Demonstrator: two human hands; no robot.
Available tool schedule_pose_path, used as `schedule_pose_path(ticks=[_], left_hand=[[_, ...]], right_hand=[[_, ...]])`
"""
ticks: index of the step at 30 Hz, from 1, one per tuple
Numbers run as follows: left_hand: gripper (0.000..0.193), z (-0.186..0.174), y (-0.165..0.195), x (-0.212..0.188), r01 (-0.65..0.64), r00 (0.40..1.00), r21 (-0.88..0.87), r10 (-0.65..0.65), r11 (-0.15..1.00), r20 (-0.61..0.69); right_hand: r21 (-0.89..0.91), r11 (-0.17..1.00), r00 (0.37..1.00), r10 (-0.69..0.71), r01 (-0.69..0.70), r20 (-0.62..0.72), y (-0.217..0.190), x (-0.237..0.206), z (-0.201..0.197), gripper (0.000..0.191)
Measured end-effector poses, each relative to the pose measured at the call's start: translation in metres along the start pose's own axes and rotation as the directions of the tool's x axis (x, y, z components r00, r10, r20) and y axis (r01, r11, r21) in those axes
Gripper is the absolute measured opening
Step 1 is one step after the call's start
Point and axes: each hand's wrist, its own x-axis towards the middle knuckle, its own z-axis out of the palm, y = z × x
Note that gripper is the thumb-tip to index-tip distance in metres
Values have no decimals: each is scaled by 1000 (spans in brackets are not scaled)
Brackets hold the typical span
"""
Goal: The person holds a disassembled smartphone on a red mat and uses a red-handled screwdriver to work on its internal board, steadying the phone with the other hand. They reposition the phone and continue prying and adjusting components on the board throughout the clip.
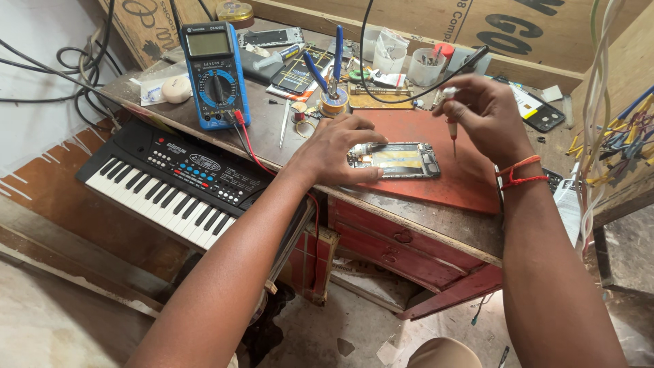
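Down on the worn wooden counter [436, 221], the left hand [334, 150] presses flat on the near end of an opened smartphone with its back cover off [395, 160], fingers spread and curled over its edge, pinning it to a red rectangular mat [463, 180]; the right hand [487, 112] hovers just right of and above the phone, its grip closed around a slim red-handled screwdriver [451, 126], tip pointing down and just clear of the phone; beyond the left hand stand blue-handled pliers [330, 65]; further left lies a blue digital multimeter [214, 71].
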Motion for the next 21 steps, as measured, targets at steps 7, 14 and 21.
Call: schedule_pose_path(ticks=[7,14,21], left_hand=[[63,0,0,2,4,1000,-15,-4,1000,5],[60,1,1,1,10,1000,-25,-10,1000,2],[59,0,2,1,32,999,-19,-32,999,8]], right_hand=[[47,995,988,-80,87,-132,-6,-1,0,28],[80,995,986,-39,52,-163,-5,0,2,28],[-5,999,988,-46,46,-147,-5,0,2,28]])
